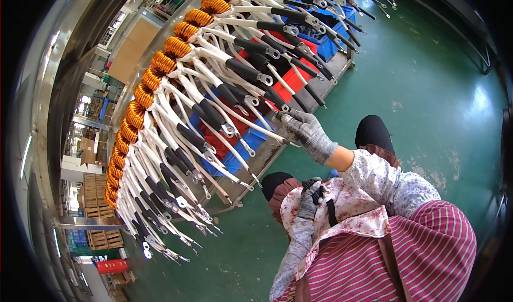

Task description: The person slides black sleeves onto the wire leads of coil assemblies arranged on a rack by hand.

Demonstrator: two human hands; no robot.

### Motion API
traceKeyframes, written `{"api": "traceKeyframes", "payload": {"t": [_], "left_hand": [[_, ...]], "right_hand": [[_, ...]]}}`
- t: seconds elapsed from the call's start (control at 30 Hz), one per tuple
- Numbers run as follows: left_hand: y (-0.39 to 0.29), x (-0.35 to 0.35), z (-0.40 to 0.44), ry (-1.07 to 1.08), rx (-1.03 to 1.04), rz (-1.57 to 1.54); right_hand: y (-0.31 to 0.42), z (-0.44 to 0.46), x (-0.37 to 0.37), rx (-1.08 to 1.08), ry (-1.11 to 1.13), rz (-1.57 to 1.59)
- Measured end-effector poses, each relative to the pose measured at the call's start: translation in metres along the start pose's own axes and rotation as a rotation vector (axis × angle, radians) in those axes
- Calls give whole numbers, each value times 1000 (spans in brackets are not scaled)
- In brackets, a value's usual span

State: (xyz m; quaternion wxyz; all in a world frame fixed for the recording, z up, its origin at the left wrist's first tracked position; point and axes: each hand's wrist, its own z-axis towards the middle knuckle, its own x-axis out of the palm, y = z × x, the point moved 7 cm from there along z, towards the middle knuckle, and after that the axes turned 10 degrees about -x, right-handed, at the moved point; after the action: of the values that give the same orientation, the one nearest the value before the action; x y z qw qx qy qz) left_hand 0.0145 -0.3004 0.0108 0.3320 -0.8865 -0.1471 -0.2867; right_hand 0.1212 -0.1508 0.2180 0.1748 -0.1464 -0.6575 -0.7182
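My right hand [310,134], in a grey knit glove, reaches out to the hanging cable ends. Its thumb and fingers pinch one black-sleeved cable end by its metal ring terminal [285,108]. Close to my apron front, my left hand [311,198] is closed, its glove grey with dark fingers; what lies inside it, if anything, is hidden. White cables [214,80] with black sleeves and ring terminals fan out toward me. They come from a row of copper-wound ring coils [163,61] along a metal rail.
Beneath the cables, blue bins [230,160] and a red bin [296,77] stand on a cart [278,155]. Green floor [411,88] lies around my feet. Beyond the rail are wooden pallets [96,195] and a red cylinder [111,266].
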Motion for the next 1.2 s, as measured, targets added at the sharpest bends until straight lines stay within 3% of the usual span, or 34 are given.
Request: {"api": "traceKeyframes", "payload": {"t": [0.17,0.3,0.43,0.53,0.57,0.7,0.8,0.83,0.93,1.07,1.1,1.2], "left_hand": [[3,6,6,13,7,2],[6,2,15,20,6,-3],[9,-1,18,-45,74,34],[9,3,15,-13,30,18],[8,3,14,-7,20,13],[5,3,11,-3,11,17],[6,2,10,-1,6,4],[6,2,9,2,8,2],[6,1,10,15,15,-2],[7,3,14,19,5,-3],[7,3,15,16,-2,-7],[8,3,14,14,-18,4]], "right_hand": [[17,-5,4,-133,-57,-126],[15,-5,3,-119,-103,-147],[11,0,14,-231,-85,-45],[-12,21,13,-272,-3,-181],[-19,20,11,-17,-41,-179],[-31,35,3,-94,-218,-144],[-24,42,3,-233,-377,-658],[-12,38,9,-428,-388,-913],[-7,33,9,-527,-366,-1134],[-20,34,6,-479,-368,-696],[-21,37,13,-370,-313,-484],[-53,53,40,262,64,659]]}}
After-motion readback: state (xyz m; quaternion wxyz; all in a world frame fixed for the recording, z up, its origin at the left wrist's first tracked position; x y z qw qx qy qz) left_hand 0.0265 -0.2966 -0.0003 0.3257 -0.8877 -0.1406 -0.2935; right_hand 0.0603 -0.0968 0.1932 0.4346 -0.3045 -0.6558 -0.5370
